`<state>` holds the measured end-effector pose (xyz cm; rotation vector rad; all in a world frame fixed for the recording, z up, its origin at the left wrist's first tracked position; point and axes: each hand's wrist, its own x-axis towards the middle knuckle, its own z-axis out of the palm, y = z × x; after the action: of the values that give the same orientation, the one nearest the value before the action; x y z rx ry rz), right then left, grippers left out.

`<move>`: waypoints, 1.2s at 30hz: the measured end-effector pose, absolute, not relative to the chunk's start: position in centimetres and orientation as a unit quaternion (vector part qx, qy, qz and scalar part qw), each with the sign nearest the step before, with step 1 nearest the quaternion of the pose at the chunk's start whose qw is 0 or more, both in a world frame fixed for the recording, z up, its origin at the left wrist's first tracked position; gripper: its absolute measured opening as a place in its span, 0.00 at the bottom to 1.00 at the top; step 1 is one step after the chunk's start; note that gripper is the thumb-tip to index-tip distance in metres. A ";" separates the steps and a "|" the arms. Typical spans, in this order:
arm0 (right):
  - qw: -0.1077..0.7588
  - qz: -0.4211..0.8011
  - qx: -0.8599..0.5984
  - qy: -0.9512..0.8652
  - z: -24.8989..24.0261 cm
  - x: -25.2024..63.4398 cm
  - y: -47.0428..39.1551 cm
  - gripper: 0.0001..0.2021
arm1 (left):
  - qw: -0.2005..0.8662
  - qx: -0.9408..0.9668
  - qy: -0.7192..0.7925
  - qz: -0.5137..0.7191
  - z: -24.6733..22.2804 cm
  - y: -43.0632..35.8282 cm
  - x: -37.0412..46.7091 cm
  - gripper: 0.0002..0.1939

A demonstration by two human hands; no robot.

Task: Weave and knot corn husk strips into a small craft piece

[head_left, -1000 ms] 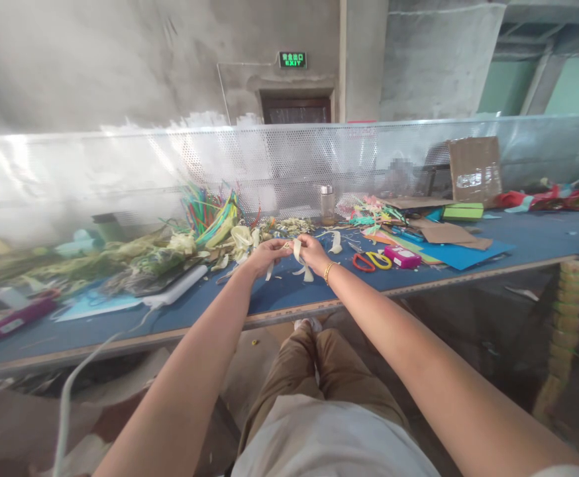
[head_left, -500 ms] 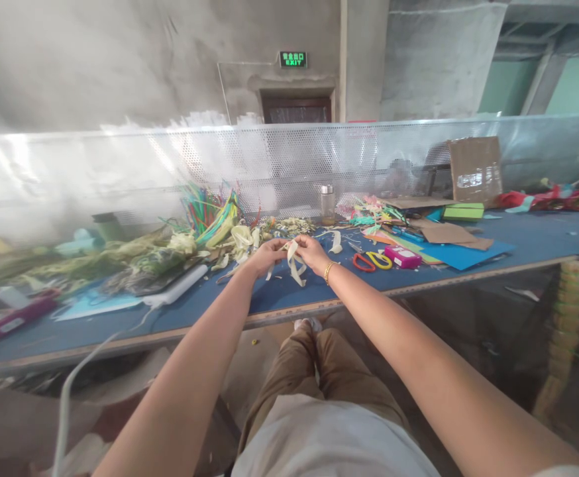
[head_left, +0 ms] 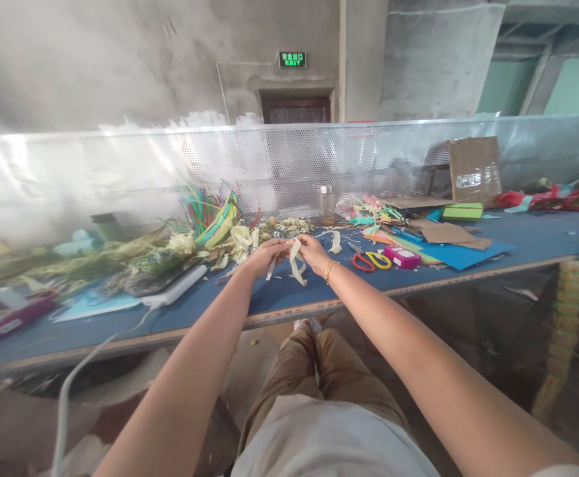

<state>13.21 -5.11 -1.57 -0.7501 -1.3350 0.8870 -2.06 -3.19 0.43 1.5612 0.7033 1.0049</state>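
Pale strip (head_left: 294, 257) in a new curl — right hand (head_left: 313, 254) on it

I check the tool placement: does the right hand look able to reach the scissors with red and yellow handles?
Probably yes: the scissors lie close to the right hand, with nothing tall between, though it holds a pale, curled, ribbon-like strip.

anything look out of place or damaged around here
Two things: a small yellow object lies on the floor by the workbench, perhaps dropped, and the white cord droops over the workbench's front edge, where it might snag. The pale strip in the right hand shows no evident damage.
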 end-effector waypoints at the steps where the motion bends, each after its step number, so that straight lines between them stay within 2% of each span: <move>1: 0.634 0.396 -0.327 -0.578 -1.5 13.2 -5.1 0.17 | 0.561 0.640 0.302 0.429 0.5 -3.1 -2.1 0.12; 6: 0.653 0.396 -0.325 -0.558 -1.6 13.4 -4.5 0.18 | 0.570 0.615 0.298 0.457 0.5 -3.0 -2.4 0.10; 11: 0.668 0.415 -0.316 -0.531 -1.8 13.7 -3.9 0.18 | 0.556 0.638 0.279 0.454 0.2 -3.1 -2.5 0.16; 19: 0.658 0.437 -0.303 -0.533 -1.3 13.4 -4.9 0.18 | 0.570 0.617 0.268 0.472 0.5 -3.3 -2.4 0.16; 25: 0.647 0.420 -0.316 -0.552 -1.4 13.4 -5.0 0.17 | 0.498 0.686 0.284 0.448 0.3 -3.4 -2.1 0.21; 36: 0.628 0.389 -0.331 -0.587 -1.9 13.7 -4.3 0.15 | 0.438 0.701 0.312 0.469 -0.3 -2.1 -2.1 0.13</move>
<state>13.69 -4.35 -1.91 -0.7576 -1.3450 0.8920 -2.11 -2.06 -0.29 1.7416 0.7751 1.1652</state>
